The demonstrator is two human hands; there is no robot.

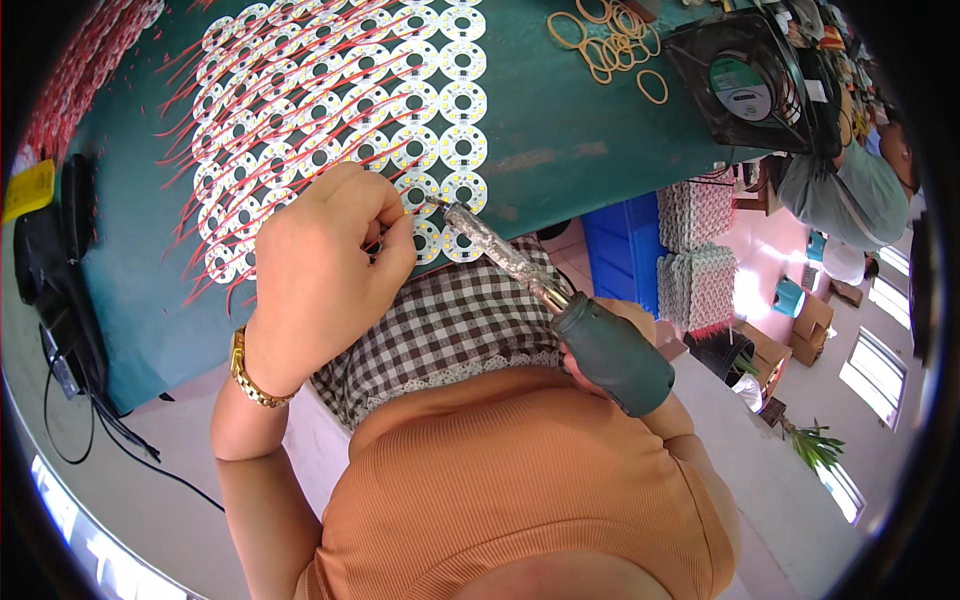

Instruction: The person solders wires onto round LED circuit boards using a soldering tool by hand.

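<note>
Round white LED boards (463,104) lie in a close grid on the green table mat, many with thin red wires (285,105) trailing leftward. My left hand (335,255) is over the near part of the grid, its thumb and forefinger pinched together at a board. Whatever lies between those fingertips is too small to make out. My right hand (632,316) grips the dark green handle of a soldering iron (612,355); the handle hides most of its fingers. The iron's tip rests at or just above a board close to my left fingertips.
Tan rubber bands (615,45) and a black fan (742,85) occupy the far right of the table. At left are a black object with cables (62,260) and a heap of red-wired pieces (80,75). A blue crate (622,255) stands beyond the right edge, near another person (850,195).
</note>
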